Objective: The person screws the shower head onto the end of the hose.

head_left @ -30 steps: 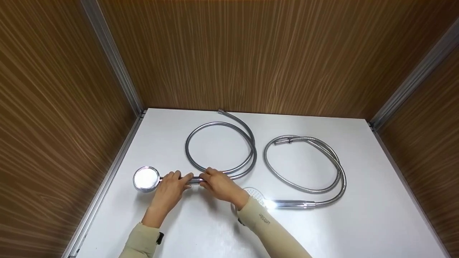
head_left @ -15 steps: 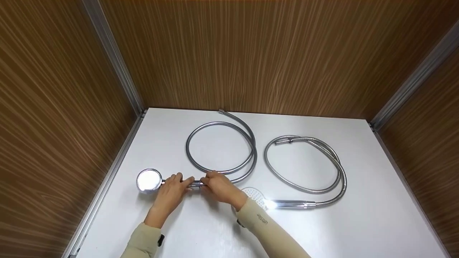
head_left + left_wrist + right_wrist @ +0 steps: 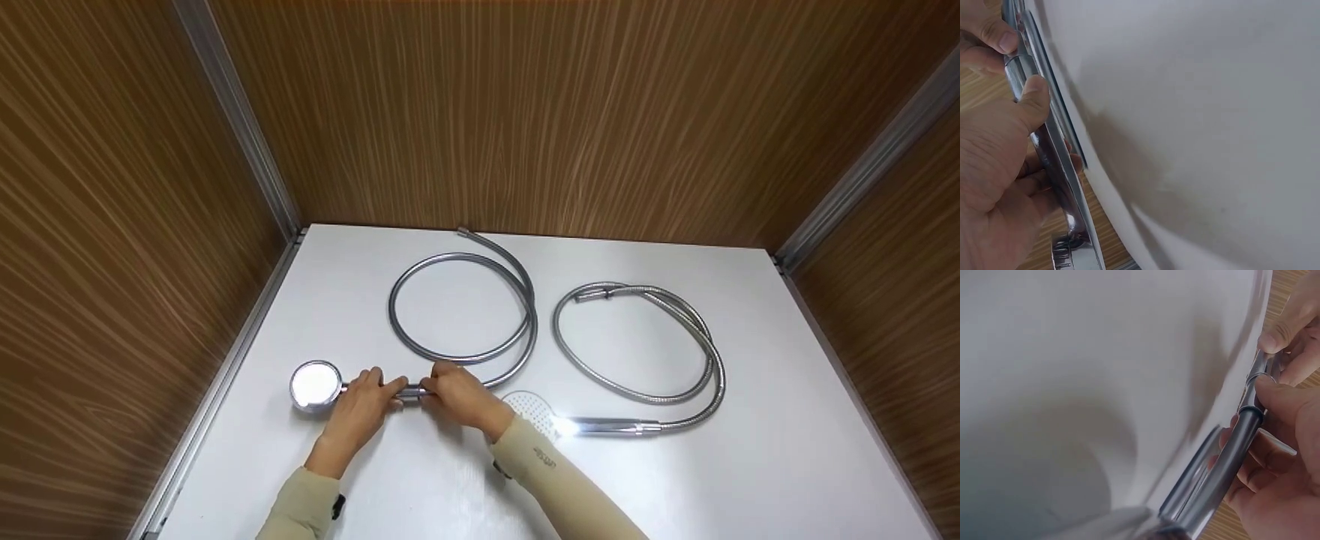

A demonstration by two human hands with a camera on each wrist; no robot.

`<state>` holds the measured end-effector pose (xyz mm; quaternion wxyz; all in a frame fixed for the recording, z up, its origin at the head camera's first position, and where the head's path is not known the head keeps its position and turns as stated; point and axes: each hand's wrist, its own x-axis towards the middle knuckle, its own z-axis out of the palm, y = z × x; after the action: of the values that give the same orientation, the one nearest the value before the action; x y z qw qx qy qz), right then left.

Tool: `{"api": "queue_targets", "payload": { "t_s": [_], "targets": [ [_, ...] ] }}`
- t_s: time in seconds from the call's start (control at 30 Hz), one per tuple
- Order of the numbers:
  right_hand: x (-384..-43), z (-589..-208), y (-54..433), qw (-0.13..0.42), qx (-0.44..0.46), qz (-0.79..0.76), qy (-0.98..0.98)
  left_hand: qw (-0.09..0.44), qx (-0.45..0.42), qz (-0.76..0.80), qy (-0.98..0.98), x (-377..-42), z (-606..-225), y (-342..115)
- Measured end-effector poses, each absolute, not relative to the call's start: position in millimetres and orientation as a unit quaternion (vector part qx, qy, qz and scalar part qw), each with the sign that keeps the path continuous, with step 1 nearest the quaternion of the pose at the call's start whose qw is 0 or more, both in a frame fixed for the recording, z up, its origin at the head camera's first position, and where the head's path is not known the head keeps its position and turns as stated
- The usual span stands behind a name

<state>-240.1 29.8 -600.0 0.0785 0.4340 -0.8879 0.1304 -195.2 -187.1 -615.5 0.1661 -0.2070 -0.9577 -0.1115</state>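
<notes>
At the left of the head view a chrome hand shower has its round face up. My left hand grips its handle, thumb along the top in the left wrist view. Close beside it, my right hand pinches the connector where the smooth grey hose meets the handle. Fingers curl under the hose in the right wrist view. Beyond the hands the hose lies in a loop, its free end near the back edge.
A second hand shower lies to the right, its perforated face partly behind my right forearm. Its ribbed metal hose is coiled at the right of the white table. Wood-patterned panels stand at the back and both sides.
Both hands and the left hand shower have shifted slightly toward the front and right. The grip on handle and connector stays; the hose section by the right hand came along.
</notes>
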Motion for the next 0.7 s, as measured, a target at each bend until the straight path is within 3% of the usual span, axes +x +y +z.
{"api": "queue_targets", "payload": {
  "t_s": [0.4, 0.7],
  "targets": [
    [-238.1, -604.2, 27.9, 0.045, 0.409, 0.106, -0.905, 0.145, -0.191, -0.118, -0.964, -193.4, -621.4, -185.7],
    [-236.8, -604.8, 27.9, 0.056, 0.409, 0.106, -0.905, 0.148, -0.195, -0.100, -0.964, -193.6, -624.6, -183.6]
  ]
}}
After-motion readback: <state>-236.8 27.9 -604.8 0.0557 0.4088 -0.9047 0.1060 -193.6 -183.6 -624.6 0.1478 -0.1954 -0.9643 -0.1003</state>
